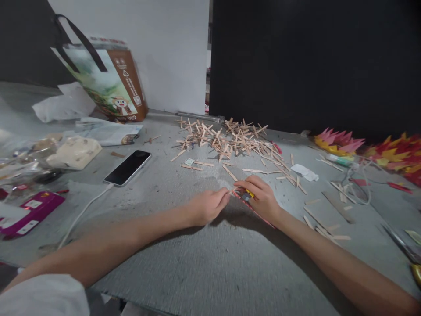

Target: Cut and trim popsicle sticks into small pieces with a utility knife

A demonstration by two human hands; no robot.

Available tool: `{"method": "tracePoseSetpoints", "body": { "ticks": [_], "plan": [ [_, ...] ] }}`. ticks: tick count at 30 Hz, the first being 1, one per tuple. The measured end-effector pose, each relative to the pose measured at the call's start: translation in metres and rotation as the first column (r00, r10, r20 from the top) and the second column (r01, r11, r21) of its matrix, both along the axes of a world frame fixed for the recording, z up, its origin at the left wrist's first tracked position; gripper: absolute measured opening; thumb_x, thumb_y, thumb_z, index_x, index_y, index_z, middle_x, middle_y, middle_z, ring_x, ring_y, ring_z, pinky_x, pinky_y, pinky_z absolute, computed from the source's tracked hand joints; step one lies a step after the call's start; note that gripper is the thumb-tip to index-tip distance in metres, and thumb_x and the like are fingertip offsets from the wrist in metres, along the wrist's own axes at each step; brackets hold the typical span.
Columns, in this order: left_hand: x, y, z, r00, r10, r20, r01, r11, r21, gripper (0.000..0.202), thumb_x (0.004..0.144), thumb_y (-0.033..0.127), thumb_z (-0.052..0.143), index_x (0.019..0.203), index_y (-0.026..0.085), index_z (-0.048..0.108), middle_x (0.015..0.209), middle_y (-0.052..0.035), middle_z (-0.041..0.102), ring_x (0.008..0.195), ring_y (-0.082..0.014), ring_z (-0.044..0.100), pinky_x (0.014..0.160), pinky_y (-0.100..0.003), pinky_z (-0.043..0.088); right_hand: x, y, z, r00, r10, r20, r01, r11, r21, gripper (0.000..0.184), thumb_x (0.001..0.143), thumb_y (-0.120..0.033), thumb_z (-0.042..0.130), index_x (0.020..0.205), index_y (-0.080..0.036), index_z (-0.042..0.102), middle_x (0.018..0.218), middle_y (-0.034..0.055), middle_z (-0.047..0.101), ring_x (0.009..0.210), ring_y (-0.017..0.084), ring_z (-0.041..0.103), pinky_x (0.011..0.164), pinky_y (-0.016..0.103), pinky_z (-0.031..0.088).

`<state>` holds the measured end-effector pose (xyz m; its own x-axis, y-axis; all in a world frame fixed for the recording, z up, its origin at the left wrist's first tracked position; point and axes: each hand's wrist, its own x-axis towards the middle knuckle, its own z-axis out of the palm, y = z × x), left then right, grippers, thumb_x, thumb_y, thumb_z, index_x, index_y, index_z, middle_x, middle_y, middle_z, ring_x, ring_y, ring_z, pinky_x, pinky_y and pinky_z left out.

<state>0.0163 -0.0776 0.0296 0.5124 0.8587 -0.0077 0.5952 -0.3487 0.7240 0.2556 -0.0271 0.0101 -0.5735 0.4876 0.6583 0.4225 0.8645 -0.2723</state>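
My left hand (209, 206) is closed in a pinch, its fingertips meeting those of my right hand. Something thin and pale lies between them, probably the end of a red-and-white cord (259, 216). This cord runs back under my right hand (263, 199), which is curled closed. A small yellow and grey object (248, 194) sits in the right palm; fingers hide most of it, and its kind is unclear. Just beyond the hands, a loose flat wooden stick (230, 173) lies on the grey table (184, 272). Farther back is a pile of crossed wooden sticks (226, 138).
A phone (127, 167) with a white cable (86, 210) lies left. Behind it stands a printed carry bag (112, 83). A purple device (31, 213) and plastic packets (75, 152) are far left. To the right are paper-petal pieces (338, 142), loose sticks and scissors (403, 248).
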Motion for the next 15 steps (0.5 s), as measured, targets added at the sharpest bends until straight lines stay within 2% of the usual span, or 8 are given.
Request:
{"method": "tracePoseSetpoints", "body": {
  "ticks": [1,3,5,7,9,13,15],
  "plan": [
    [0.001,0.0,0.001,0.991,0.021,-0.129,-0.012,0.997,0.076,0.036,0.111,0.042,0.026,0.107,0.02,0.055,0.068,0.0006,0.054,0.061,-0.0183,0.053,0.065,-0.031,0.038,-0.001,-0.002,0.001,1.0,-0.01,0.026,0.01,1.0,0.02,0.031,0.101,-0.008,0.055,0.125,-0.023,0.068,0.091,0.0059,0.067,0.087,0.023,0.063,0.078,0.035,0.053],
    [0.001,0.0,0.003,0.95,0.06,-0.307,-0.017,0.99,0.143,0.039,0.111,0.037,0.022,0.112,0.018,0.055,0.067,-0.0011,0.056,0.06,-0.0211,0.055,0.064,-0.032,0.039,-0.003,-0.009,0.004,0.995,-0.047,0.084,0.043,0.998,0.051,0.038,0.103,-0.009,0.05,0.136,-0.023,0.062,0.094,0.0072,0.068,0.087,0.024,0.064,0.079,0.037,0.054],
    [0.0,0.001,0.002,0.935,0.075,-0.347,-0.023,0.988,0.153,0.04,0.111,0.036,0.019,0.113,0.017,0.054,0.065,-0.0011,0.056,0.058,-0.0222,0.056,0.06,-0.033,0.037,-0.007,-0.019,0.008,0.984,-0.127,0.128,0.121,0.991,0.052,0.046,0.105,-0.015,0.048,0.151,-0.021,0.049,0.1,0.0098,0.069,0.088,0.026,0.066,0.079,0.039,0.057],
    [-0.002,0.002,-0.001,0.955,0.081,-0.287,-0.04,0.989,0.144,0.041,0.111,0.038,0.017,0.113,0.018,0.053,0.063,0.0007,0.053,0.056,-0.0216,0.054,0.059,-0.032,0.034,-0.011,-0.03,0.01,0.964,-0.219,0.149,0.214,0.976,0.049,0.049,0.108,-0.025,0.049,0.155,-0.015,0.041,0.107,0.0143,0.069,0.089,0.027,0.068,0.076,0.039,0.059],
    [-0.005,0.003,-0.004,0.978,0.083,-0.19,-0.061,0.991,0.119,0.04,0.111,0.041,0.017,0.111,0.02,0.051,0.062,0.0026,0.05,0.055,-0.0206,0.051,0.058,-0.033,0.032,-0.013,-0.039,0.01,0.943,-0.27,0.194,0.264,0.963,0.057,0.044,0.11,-0.03,0.045,0.15,-0.012,0.042,0.113,0.0179,0.067,0.09,0.028,0.069,0.07,0.038,0.06],
    [-0.01,0.005,-0.013,0.995,0.101,-0.023,-0.099,0.992,0.072,0.035,0.111,0.045,0.021,0.107,0.023,0.048,0.065,0.0034,0.048,0.058,-0.0198,0.05,0.06,-0.032,0.032,-0.017,-0.051,0.008,0.939,-0.218,0.266,0.204,0.976,0.077,0.034,0.113,-0.031,0.036,0.138,-0.015,0.051,0.11,0.0159,0.07,0.089,0.026,0.072,0.065,0.033,0.06],
    [-0.011,0.006,-0.016,0.995,0.083,0.049,-0.086,0.994,0.062,0.031,0.111,0.043,0.023,0.104,0.024,0.046,0.068,0.0031,0.05,0.061,-0.0194,0.051,0.062,-0.032,0.033,-0.018,-0.055,0.006,0.95,-0.166,0.265,0.16,0.986,0.044,0.032,0.113,-0.032,0.037,0.136,-0.018,0.053,0.11,0.0141,0.073,0.09,0.024,0.074,0.066,0.031,0.059]
  ]
}}
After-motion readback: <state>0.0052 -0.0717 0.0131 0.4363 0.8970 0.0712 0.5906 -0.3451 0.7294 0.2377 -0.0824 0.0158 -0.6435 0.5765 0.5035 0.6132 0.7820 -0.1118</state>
